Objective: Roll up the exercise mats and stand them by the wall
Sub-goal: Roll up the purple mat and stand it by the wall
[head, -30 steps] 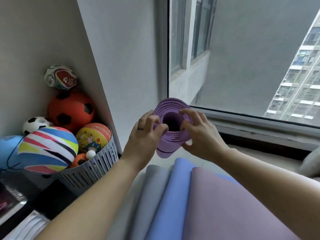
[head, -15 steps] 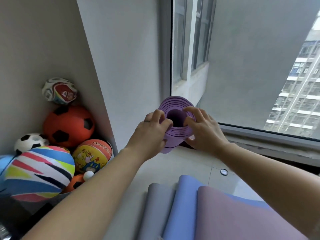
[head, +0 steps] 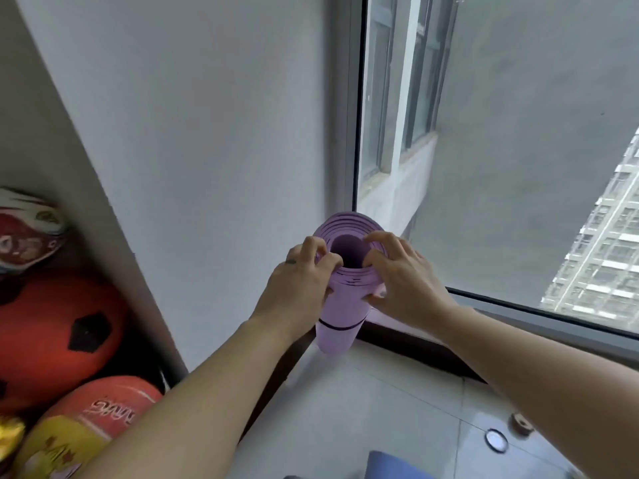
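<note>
At centre frame, your left hand (head: 300, 288) and right hand (head: 403, 276) both pinch the top rim of the rolled purple mat (head: 340, 319). Its long axis is upright, its foot below your fingers near the wall (head: 207, 133), by the window corner.

purple roll (head: 340, 326): upper sides hidden under left hand (head: 297, 288) and right hand (head: 404, 274)
blue mat (head: 390, 466): cut by bottom edge — only a corner
red ball (head: 52, 340): cropped at left edge
floor disc (head: 496, 441): too small to identify
</note>
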Motion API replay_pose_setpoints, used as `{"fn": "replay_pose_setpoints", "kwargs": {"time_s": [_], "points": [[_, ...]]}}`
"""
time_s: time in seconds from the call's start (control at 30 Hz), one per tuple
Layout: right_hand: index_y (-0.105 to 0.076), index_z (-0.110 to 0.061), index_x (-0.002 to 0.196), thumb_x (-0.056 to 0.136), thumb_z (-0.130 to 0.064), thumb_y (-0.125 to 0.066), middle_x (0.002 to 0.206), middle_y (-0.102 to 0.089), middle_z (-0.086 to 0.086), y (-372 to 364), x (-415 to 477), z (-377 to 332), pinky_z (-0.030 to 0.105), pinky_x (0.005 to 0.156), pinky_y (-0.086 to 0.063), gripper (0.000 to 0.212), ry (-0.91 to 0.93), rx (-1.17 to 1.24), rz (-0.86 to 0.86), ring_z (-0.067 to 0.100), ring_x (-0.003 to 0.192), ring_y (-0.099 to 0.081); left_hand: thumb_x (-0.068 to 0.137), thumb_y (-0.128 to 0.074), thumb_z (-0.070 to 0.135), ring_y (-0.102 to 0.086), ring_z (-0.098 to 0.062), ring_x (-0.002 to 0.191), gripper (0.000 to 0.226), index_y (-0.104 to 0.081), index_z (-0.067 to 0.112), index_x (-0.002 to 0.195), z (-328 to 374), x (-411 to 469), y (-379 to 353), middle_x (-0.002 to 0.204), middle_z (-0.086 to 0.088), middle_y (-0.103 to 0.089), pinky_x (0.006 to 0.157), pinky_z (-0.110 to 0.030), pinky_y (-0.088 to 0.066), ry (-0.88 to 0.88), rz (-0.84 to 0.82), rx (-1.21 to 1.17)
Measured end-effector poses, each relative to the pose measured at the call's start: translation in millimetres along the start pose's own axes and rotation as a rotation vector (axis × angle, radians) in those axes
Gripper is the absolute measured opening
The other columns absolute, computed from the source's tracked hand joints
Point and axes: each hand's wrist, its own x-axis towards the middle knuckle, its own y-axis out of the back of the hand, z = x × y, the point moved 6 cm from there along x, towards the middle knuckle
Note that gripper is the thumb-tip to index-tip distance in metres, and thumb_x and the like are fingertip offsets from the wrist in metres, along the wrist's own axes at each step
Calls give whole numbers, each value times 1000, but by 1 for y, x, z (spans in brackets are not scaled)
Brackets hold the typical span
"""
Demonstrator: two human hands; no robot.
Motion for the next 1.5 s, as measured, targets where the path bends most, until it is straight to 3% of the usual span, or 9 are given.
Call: {"fn": "replay_pose_setpoints", "kwargs": {"time_s": [0.1,0.27,0.47,0.6,0.77,0.93,1.13,1.23,1.5], "points": [[-60,-14,102,67,-30,-83,139,-42,2,-34,39,29,37,81,-46,45,-3,15,-43,29,122,-47,95,-57,21,-41,-20,121,44,-44,24,137,-29,42,-34,134,-3,-26,88,-29,-46,48,-17,10],[-56,-18,114,73,-40,-78,144,-33,-5,-78,91,66,36,86,-45,52,-32,-5,-115,23,126,-42,96,-54,22,-41,-20,121,45,-40,26,139,-64,95,-77,135,-2,-24,88,-29,-45,98,-34,14],[-50,-22,129,80,-44,-72,145,-26,-2,-114,128,89,33,76,-47,58,-64,-25,-189,22,128,-36,99,-50,22,-42,-20,120,48,-35,27,144,-95,133,-110,135,-1,-25,88,-30,-45,153,-44,-7],[-43,-21,141,83,-43,-69,138,-34,5,-122,156,96,35,94,-43,68,-97,-90,-149,27,127,-32,98,-45,15,-42,-20,120,57,-24,28,149,-115,157,-122,140,3,-24,85,-31,-44,207,-26,-54],[-34,-16,139,90,-33,-60,139,-38,0,-134,177,112,30,97,-40,58,-228,-22,-147,22,135,-27,96,-52,25,-26,-19,139,74,-5,29,153,-118,176,-139,160,10,4,100,-35,-39,215,-211,-93],[-27,-15,144,88,-27,-62,150,-26,1,-137,192,115,35,100,-40,67,-202,-52,-290,24,139,-21,95,-53,27,-24,-21,141,84,10,29,152,-132,193,-143,158,12,21,101,-37,-38,266,-366,-33],[-26,-14,145,87,-27,-62,143,-29,7,-132,205,114,34,93,-43,69,-200,-98,-423,26,128,-33,96,-52,30,-30,-26,137,83,7,25,153,-128,202,-132,159,1,17,101,-42,-39,257,-379,45],[-14,-16,150,88,-28,-63,149,-26,7,-129,203,113,39,101,-42,80,-197,-67,-457,27,133,-31,95,-53,33,-28,-26,139,82,4,25,153,-122,201,-129,160,1,10,105,-44,-36,219,-379,58],[-15,-19,151,89,-31,-61,156,-16,8,-114,189,103,40,105,-38,78,-168,-70,-438,29,137,-27,94,-54,32,-20,-25,144,80,0,26,154,-124,186,-125,160,3,9,112,-49,-28,235,-405,5]]}}
